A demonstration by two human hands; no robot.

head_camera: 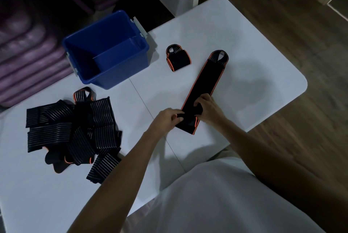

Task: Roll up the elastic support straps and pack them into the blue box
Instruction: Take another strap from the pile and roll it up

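I have one elastic support strap [202, 85] laid out flat and straight on the white tabletop [254, 59], its looped end pointing away from me, so that the roll can travel along its whole length without wandering. Both my hands are at the near end. My left hand [166, 118] pinches the strap's left edge between thumb and curled fingers, and my right hand [206, 107] curls its fingers over the right edge; between them the fabric is bunched into the beginning of a roll. I judge that gripping both edges keeps the turns square, since stretchy webbing would likely skew if driven from one side only. A short tail of the strap lies flat behind the hands, towards me.

An already rolled strap [178, 59] sits on the tabletop between the flat strap and the blue box [107, 50], not yet packed. The box stands open at the far left of the tabletop, near at hand for dropping rolls in; I can see nothing inside it. To my left lies a loose pile of straps [75, 133], striped and orange-edged, waiting their turn well apart from the working space.

By my reckoning the task is in its early stage.
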